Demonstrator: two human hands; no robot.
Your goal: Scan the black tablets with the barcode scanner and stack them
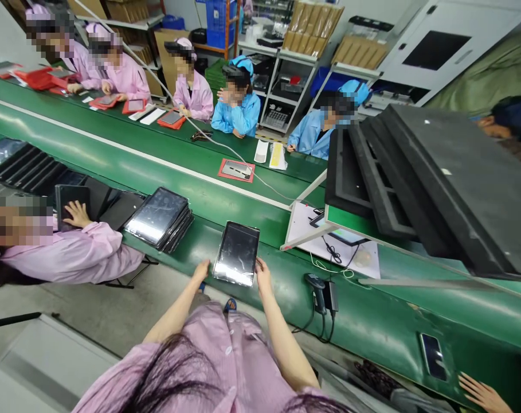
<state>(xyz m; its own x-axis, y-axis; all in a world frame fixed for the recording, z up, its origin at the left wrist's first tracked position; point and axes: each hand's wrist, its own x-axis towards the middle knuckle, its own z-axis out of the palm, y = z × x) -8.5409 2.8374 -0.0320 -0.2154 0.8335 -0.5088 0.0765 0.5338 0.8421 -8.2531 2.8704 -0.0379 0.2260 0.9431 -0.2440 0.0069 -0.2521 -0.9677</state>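
A dark, glossy tablet [237, 252] with a clear film about its edges is in front of me at the near edge of the green bench. My right hand [263, 275] is closed at the tablet's right edge, thumb and fingers against its side. On the other side, my left hand [202, 271] rests by the bench edge, a small gap from the tablet's lower left side. Its fingers are loosely bent and seem to hold nothing. A stack of similar tablets [159, 218] lies to the left.
A barcode scanner [315, 287] and a phone [433, 355] lie at right. Black foam trays [415, 183] overhang the bench there. A co-worker in pink [79, 252] sits at left beside black cases. Across the belt, a tablet lies on a red sheet [221, 168] before other workers.
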